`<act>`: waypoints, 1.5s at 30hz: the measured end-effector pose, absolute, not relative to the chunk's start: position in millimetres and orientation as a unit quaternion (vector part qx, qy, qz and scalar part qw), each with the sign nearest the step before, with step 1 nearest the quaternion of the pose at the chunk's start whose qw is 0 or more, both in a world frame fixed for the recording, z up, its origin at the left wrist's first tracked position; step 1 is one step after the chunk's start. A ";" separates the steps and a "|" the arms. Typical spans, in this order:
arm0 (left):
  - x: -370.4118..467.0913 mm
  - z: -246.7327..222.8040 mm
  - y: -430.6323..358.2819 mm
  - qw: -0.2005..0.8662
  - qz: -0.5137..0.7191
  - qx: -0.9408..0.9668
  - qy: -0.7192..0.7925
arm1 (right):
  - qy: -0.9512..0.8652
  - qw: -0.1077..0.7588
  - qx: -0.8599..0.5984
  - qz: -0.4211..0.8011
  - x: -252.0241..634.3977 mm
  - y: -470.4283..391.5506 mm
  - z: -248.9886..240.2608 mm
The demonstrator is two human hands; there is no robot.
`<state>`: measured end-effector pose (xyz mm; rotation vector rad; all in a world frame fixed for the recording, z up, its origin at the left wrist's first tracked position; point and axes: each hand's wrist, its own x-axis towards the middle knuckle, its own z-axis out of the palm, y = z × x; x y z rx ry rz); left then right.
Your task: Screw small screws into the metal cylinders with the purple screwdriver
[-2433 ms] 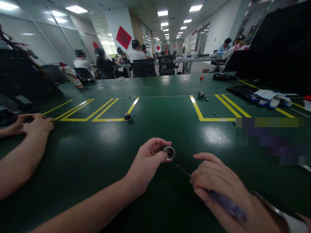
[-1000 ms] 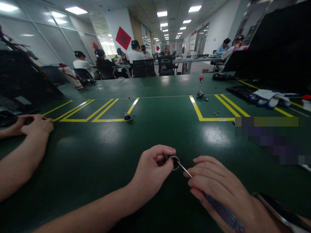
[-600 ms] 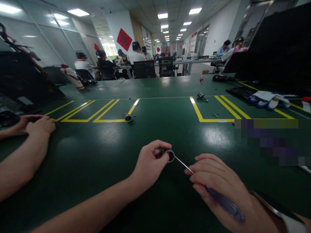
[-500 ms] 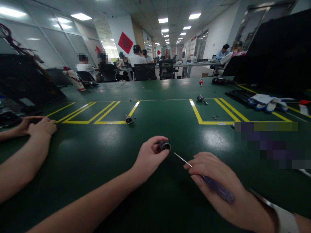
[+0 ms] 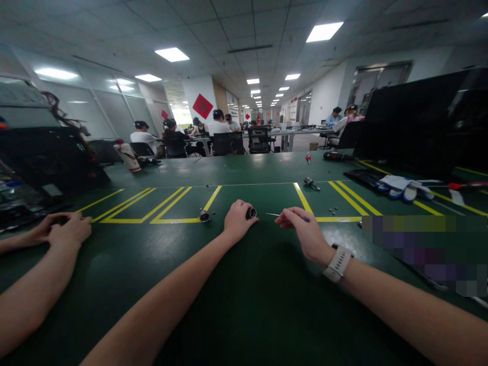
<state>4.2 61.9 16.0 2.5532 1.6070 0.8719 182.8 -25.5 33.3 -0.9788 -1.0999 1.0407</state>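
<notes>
Right hand (image 5: 299, 223) closed on driver (image 5: 273, 214), shaft pointing left, roughly level across the view. Tip is just right of cup (image 5: 251, 213), not touching. Left hand (image 5: 236, 222) grips cup, mouth facing right and toward camera. Can't tell if cup touches table (image 5: 267, 305). Second cup (image 5: 205, 215) lies left of left hand, on tape (image 5: 173, 221).

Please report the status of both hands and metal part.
Left hand gripping round metal part. Right hand holding thin-shafted tool, tip apart from part. Small loose pieces right of right hand.
</notes>
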 end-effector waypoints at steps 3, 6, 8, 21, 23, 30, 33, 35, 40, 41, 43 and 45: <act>5.1 13.3 75.8 0.007 0.295 0.810 0.507 | -0.448 0.649 -0.411 0.457 172.7 -2.3 29.1; 3.1 9.4 84.4 0.099 0.307 0.785 0.528 | -0.443 0.655 -0.394 0.468 164.0 5.9 25.0; 0.5 7.1 87.1 0.138 0.320 0.782 0.516 | -0.451 0.647 -0.384 0.481 160.4 5.2 20.7; 1.5 4.0 86.1 0.156 0.355 0.817 0.428 | -0.622 0.534 -0.411 0.399 156.6 -9.2 11.9; 2.6 4.4 84.4 0.132 0.354 0.823 0.424 | -0.628 0.526 -0.423 0.387 155.2 -7.5 9.3; 5.0 2.8 81.3 0.094 0.357 0.848 0.381 | -0.593 0.538 -0.421 0.426 154.6 -4.5 7.0; 6.2 1.4 80.9 0.137 0.378 0.836 0.373 | -0.529 0.566 -0.397 0.493 156.5 -3.4 8.6; 7.4 0.2 81.0 0.184 0.393 0.821 0.371 | -0.486 0.577 -0.381 0.535 158.3 -1.4 8.7; 8.0 -1.9 83.5 0.233 0.413 0.793 0.383 | -0.446 0.576 -0.355 0.586 159.0 0.8 7.5; 7.8 -1.8 83.7 0.212 0.411 0.794 0.395 | -0.452 0.578 -0.357 0.578 158.1 0.2 7.6; 7.8 -0.8 82.7 0.138 0.390 0.806 0.423 | -0.471 0.581 -0.375 0.548 155.6 -1.6 7.9; 8.6 0.7 79.9 0.066 0.360 0.820 0.441 | -0.484 0.577 -0.400 0.521 153.7 -3.1 8.3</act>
